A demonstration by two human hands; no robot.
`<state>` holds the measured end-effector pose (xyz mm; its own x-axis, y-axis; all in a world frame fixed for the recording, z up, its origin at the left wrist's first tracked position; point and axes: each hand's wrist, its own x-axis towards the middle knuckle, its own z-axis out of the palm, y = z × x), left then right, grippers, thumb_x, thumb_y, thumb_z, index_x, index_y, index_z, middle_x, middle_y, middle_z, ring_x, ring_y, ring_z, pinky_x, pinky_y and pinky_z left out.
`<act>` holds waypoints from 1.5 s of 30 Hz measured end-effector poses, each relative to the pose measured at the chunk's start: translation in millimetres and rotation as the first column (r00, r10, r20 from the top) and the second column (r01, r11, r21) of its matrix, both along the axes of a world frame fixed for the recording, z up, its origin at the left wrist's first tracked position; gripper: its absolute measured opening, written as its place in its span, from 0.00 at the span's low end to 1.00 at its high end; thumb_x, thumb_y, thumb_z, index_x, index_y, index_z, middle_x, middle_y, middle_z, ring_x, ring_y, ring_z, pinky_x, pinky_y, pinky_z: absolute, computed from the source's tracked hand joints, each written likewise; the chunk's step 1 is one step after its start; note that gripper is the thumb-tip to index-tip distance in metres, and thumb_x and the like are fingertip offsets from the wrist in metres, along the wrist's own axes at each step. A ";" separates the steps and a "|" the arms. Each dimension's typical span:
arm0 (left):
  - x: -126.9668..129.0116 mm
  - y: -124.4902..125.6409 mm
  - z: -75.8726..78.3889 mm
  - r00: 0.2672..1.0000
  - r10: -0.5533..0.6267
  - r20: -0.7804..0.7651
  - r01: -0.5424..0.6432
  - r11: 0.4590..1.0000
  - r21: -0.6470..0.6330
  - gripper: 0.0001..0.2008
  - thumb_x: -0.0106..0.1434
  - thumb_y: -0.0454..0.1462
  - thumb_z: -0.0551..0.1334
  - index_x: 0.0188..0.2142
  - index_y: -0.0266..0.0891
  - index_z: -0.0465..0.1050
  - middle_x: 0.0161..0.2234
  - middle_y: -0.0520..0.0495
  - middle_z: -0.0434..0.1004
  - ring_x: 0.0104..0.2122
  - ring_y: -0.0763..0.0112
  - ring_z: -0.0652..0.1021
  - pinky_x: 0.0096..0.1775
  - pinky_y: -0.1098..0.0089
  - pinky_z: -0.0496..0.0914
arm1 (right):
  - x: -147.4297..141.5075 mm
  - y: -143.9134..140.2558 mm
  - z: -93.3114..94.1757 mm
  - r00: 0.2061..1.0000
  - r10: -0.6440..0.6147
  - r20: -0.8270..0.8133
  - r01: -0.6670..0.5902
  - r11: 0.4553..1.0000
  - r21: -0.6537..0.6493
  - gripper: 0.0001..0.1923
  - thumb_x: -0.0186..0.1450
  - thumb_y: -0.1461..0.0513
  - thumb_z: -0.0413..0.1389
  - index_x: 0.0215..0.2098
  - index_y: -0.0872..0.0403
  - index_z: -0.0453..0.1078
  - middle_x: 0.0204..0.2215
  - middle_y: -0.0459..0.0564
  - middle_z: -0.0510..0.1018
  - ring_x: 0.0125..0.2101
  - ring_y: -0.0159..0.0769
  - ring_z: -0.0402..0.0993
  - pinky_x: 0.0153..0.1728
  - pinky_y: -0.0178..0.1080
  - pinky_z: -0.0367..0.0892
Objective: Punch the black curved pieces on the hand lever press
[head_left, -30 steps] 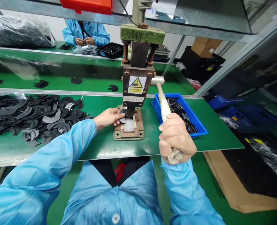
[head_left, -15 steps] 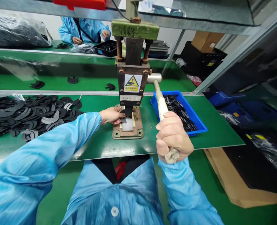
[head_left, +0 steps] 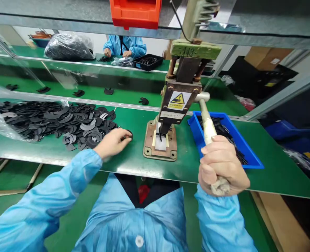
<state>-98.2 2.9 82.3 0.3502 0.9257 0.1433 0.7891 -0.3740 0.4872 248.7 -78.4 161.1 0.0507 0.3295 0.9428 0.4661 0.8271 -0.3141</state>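
My left hand (head_left: 114,141) is over the green bench left of the press, thumb and fingers closed on a black curved piece (head_left: 129,134) that is mostly hidden by the fingers. To its left lies a heap of black crescent-shaped pieces (head_left: 65,120). My right hand (head_left: 223,164) is wrapped round the taped lever handle (head_left: 208,124) of the hand press (head_left: 180,87). Under the press's ram, a small dark strip (head_left: 160,135) stands on the bright metal plate (head_left: 160,144) of the base.
Right of the press is a blue bin (head_left: 245,147) of thin black parts. Several black pieces lie on the green strip (head_left: 125,94) behind the bench. Overhead, a shelf carries a red bin (head_left: 136,14). Across from me a person in blue sleeves (head_left: 137,45) works by a black tray (head_left: 148,63).
My left hand has moved left, away from the press base, with a black curved piece in its fingers. My right hand still grips the lever. The view has shifted left.
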 end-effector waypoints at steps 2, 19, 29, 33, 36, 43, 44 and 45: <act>-25.8 21.3 6.2 0.980 0.028 -0.199 -0.022 0.999 0.031 0.22 0.70 0.50 0.61 0.54 0.39 0.79 0.49 0.38 0.83 0.52 0.52 0.78 0.56 0.55 0.71 | -2.1 0.3 0.2 1.000 0.014 -0.009 -0.014 1.000 0.016 0.18 0.67 0.58 0.63 0.22 0.51 0.66 0.20 0.42 0.75 0.29 0.36 0.78 0.50 0.61 0.77; 16.4 100.3 14.9 0.978 -0.056 0.200 0.131 0.915 -0.381 0.16 0.62 0.50 0.70 0.36 0.42 0.71 0.28 0.51 0.79 0.30 0.65 0.80 0.34 0.68 0.71 | -2.0 0.8 -0.8 1.000 -0.002 -0.013 0.003 0.999 0.036 0.19 0.68 0.57 0.63 0.22 0.50 0.65 0.20 0.40 0.74 0.29 0.34 0.77 0.51 0.59 0.77; 86.7 49.2 0.8 0.584 0.412 0.699 0.273 0.711 -0.648 0.21 0.57 0.46 0.78 0.36 0.37 0.72 0.35 0.45 0.83 0.33 0.69 0.84 0.36 0.69 0.80 | -4.1 2.1 -3.6 0.999 -0.029 -0.033 0.030 0.999 0.036 0.19 0.68 0.55 0.61 0.21 0.50 0.64 0.20 0.39 0.73 0.28 0.33 0.77 0.51 0.59 0.77; 99.7 53.3 -6.0 0.568 0.418 0.709 0.251 0.732 -0.633 0.22 0.53 0.48 0.80 0.33 0.36 0.75 0.31 0.48 0.81 0.32 0.70 0.83 0.36 0.70 0.79 | -2.2 0.7 -3.5 1.000 0.002 -0.020 -0.002 1.000 0.029 0.18 0.67 0.57 0.62 0.22 0.51 0.65 0.21 0.40 0.75 0.30 0.34 0.78 0.53 0.59 0.76; 103.0 57.4 -10.8 0.596 0.371 0.712 0.218 0.778 -0.589 0.22 0.51 0.48 0.81 0.33 0.36 0.77 0.29 0.48 0.81 0.28 0.73 0.80 0.30 0.74 0.75 | -1.1 0.3 -3.2 1.000 0.014 -0.012 -0.014 0.999 0.036 0.18 0.67 0.58 0.62 0.22 0.52 0.65 0.21 0.40 0.75 0.30 0.33 0.78 0.53 0.59 0.76; 103.9 63.9 -5.6 0.681 0.349 0.644 0.199 0.758 -0.622 0.22 0.49 0.43 0.82 0.32 0.36 0.75 0.28 0.49 0.80 0.26 0.74 0.79 0.29 0.73 0.75 | -0.2 -0.6 -3.6 1.000 0.011 -0.003 -0.010 1.000 0.020 0.18 0.68 0.57 0.62 0.23 0.51 0.65 0.22 0.40 0.75 0.31 0.33 0.78 0.53 0.57 0.75; 104.0 64.5 -4.5 0.689 0.342 0.639 0.204 0.754 -0.624 0.22 0.49 0.44 0.82 0.32 0.35 0.76 0.29 0.49 0.80 0.27 0.74 0.79 0.29 0.73 0.76 | -0.2 -0.3 -3.5 1.000 0.012 -0.002 -0.012 1.000 0.023 0.18 0.68 0.57 0.62 0.23 0.51 0.65 0.22 0.40 0.74 0.31 0.33 0.78 0.53 0.57 0.75; 104.0 64.9 -3.9 0.696 0.336 0.635 0.207 0.753 -0.625 0.21 0.50 0.45 0.82 0.32 0.35 0.76 0.29 0.50 0.79 0.27 0.74 0.79 0.30 0.73 0.76 | -0.1 0.1 -3.4 1.000 0.013 0.001 -0.013 1.000 0.028 0.18 0.68 0.57 0.62 0.23 0.51 0.65 0.21 0.40 0.74 0.31 0.33 0.78 0.53 0.57 0.75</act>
<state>5.9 67.8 78.3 0.3362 0.8956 -0.2912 0.1365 0.2596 0.9560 248.6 -78.3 157.7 0.0456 0.3036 0.9517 0.4556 0.8415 -0.2903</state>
